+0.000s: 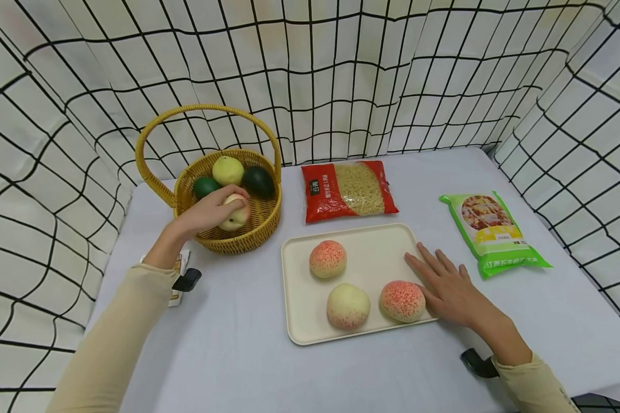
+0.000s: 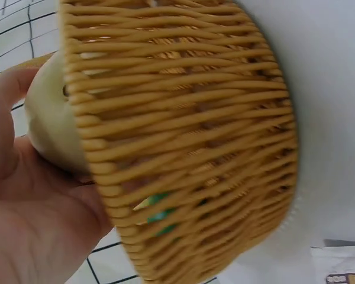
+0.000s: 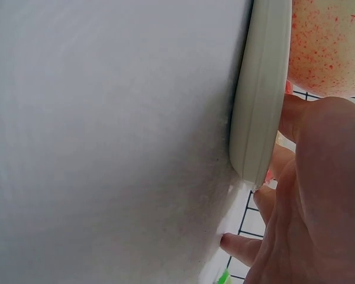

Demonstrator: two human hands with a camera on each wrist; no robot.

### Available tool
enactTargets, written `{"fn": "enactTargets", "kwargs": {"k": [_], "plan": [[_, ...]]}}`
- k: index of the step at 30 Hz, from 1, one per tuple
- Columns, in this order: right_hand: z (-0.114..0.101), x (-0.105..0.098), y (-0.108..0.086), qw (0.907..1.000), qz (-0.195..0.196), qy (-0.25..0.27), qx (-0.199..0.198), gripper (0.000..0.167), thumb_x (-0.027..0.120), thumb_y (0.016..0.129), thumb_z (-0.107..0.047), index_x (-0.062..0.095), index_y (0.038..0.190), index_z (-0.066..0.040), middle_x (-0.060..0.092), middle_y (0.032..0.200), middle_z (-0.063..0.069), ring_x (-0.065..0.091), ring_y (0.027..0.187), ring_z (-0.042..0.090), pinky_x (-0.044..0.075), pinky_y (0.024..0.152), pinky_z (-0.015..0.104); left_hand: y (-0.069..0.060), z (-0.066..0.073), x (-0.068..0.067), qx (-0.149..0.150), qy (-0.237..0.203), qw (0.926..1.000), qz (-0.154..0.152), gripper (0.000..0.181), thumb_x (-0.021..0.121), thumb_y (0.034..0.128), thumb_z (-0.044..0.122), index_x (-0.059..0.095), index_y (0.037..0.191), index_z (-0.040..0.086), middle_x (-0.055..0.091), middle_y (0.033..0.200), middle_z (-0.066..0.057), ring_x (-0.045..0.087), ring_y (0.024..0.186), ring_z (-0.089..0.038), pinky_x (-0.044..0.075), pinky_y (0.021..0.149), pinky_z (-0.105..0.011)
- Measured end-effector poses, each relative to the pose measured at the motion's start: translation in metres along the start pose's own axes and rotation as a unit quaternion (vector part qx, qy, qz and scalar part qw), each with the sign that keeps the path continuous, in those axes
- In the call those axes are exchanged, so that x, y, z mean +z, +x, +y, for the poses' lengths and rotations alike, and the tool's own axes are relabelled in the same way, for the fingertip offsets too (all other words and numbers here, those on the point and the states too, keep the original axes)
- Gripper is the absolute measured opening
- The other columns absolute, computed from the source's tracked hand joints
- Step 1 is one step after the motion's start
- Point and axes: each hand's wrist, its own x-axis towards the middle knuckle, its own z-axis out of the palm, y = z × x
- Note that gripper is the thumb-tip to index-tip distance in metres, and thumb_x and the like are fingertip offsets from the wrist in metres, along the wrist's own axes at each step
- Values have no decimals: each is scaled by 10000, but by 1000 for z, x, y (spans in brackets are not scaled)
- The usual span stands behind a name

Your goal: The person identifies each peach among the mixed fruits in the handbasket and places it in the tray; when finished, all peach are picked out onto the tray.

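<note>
My left hand (image 1: 209,211) grips a pale peach (image 1: 236,216) at the front of the yellow wicker basket (image 1: 237,243). In the left wrist view the peach (image 2: 54,118) shows in my curled fingers beside the basket's woven wall (image 2: 183,118). Behind it in the basket lie a yellow-green round fruit (image 1: 228,171), a dark avocado-like fruit (image 1: 259,182) and a green one (image 1: 205,187). My right hand (image 1: 446,288) rests with spread fingers over the right edge of the cream tray (image 1: 377,246). On the tray are two red-speckled peaches (image 1: 328,259) (image 1: 402,301) and a paler one (image 1: 348,306).
A red bag of pasta (image 1: 351,190) lies behind the tray. To the right is a green food packet (image 1: 496,232). A white packet (image 1: 179,278) is partly hidden under my left forearm. Black netting (image 1: 310,71) over white cloth encloses the table's back and sides.
</note>
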Motion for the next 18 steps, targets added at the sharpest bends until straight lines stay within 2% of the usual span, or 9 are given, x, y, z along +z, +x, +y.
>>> {"fn": "enactTargets", "kwargs": {"k": [5, 10, 18], "plan": [[0, 0, 0, 10000, -5, 2, 20, 652, 514, 1100, -416, 285, 1695, -280, 165, 1805, 113, 209, 1597, 563, 189, 1121, 906, -3, 14, -1, 171, -212, 9994, 226, 499, 504, 1112, 450, 494, 1477, 110, 601, 1338, -153, 538, 1162, -276, 444, 907, -354], [0, -1, 0, 10000, 6, 9, 11, 654, 518, 1098, -418, 289, 1693, -273, 171, 1803, 118, 213, 1594, 568, 193, 1116, 910, -7, 34, 1, 375, -355, 9980, 358, 436, 516, 1111, 451, 528, 1437, 162, 620, 1283, -129, 562, 1110, -264, 466, 901, -363], [0, 0, 0, 10000, 5, 26, -5, 654, 516, 1099, -418, 287, 1694, -270, 171, 1802, 122, 211, 1595, 567, 195, 1114, 911, -6, 65, 16, 774, -601, 9952, -29, 415, 529, 1114, 406, 505, 1449, 163, 564, 1349, -110, 515, 1197, -269, 478, 937, -365]]}}
